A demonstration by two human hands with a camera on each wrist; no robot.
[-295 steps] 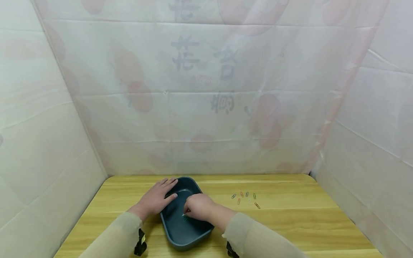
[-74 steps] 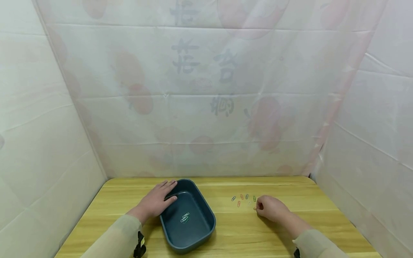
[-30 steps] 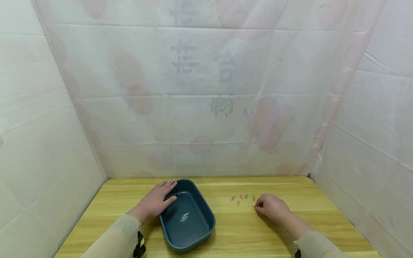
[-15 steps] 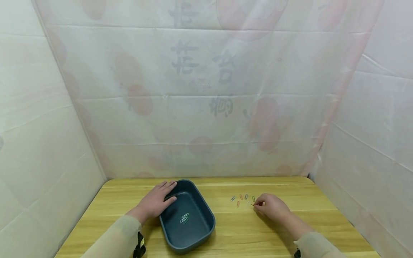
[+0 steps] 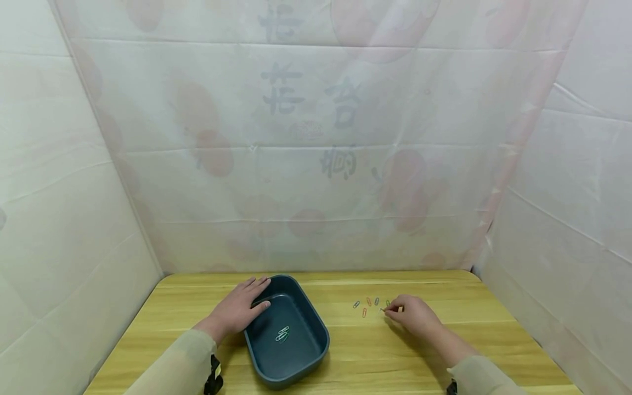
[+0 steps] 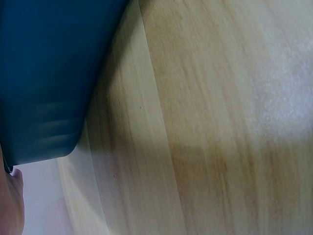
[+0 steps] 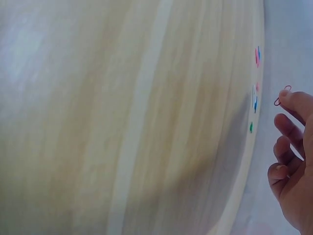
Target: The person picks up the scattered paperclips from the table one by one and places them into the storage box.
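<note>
Light wood-grain table [image 5: 444, 351], planks running left-right. Dark blue-green tub [image 5: 316, 351] sits directly on it, near the front edge, left of centre. Loose coloured paper clips [image 5: 366, 306] lie flat on the table well right of the tub, toward the back edge, in a small scatter: blue, orange, green. Left forearm [image 5: 197, 340] rests on the table just left of the tub.

I wore pale beige long sleeves [image 5: 173, 362]; a black strap with a small camera [image 5: 214, 376] sat at each wrist; my hands were bare.
</note>
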